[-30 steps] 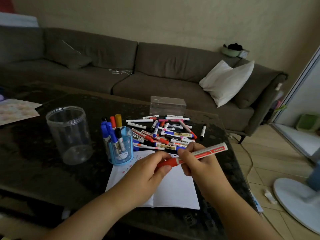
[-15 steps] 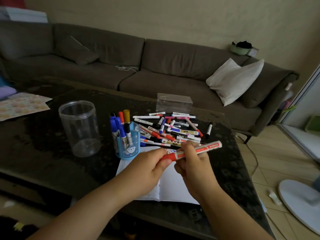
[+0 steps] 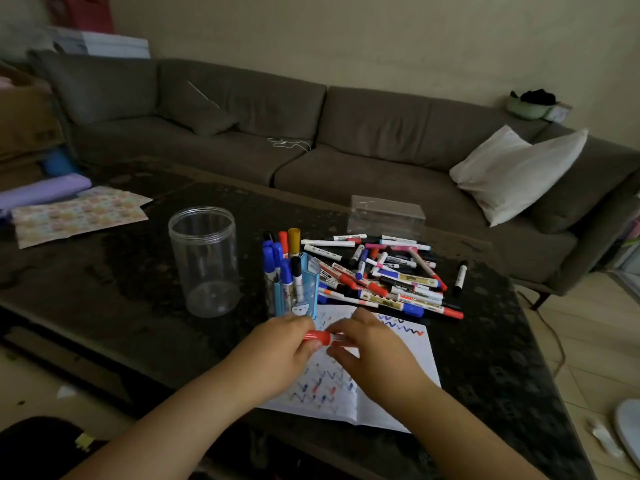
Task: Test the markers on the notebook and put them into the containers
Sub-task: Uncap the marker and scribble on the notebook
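My left hand [image 3: 282, 351] pinches the red cap [image 3: 317, 336] of a red-and-white marker, and my right hand [image 3: 375, 355] grips the marker's body, which the fingers mostly hide. Both hands hover over the open notebook [image 3: 391, 386], whose pages carry red and blue zigzag lines. A blue pen holder [image 3: 304, 289] with several markers stands just behind my left hand. Left of it stands a clear round jar [image 3: 204, 261], with nothing inside. A pile of loose markers [image 3: 388, 275] lies behind the notebook.
A clear rectangular box [image 3: 386, 216] sits at the far edge of the dark table [image 3: 121, 289]. Patterned paper [image 3: 76, 216] lies at the table's far left. A grey sofa [image 3: 311, 133] with a white pillow [image 3: 512, 171] is behind. A white fan base [image 3: 628, 427] stands on the floor at right.
The marker, held out flat to the right before, is now turned so my right hand hides its body. Both hands have dropped lower over the notebook, and my view has shifted left.
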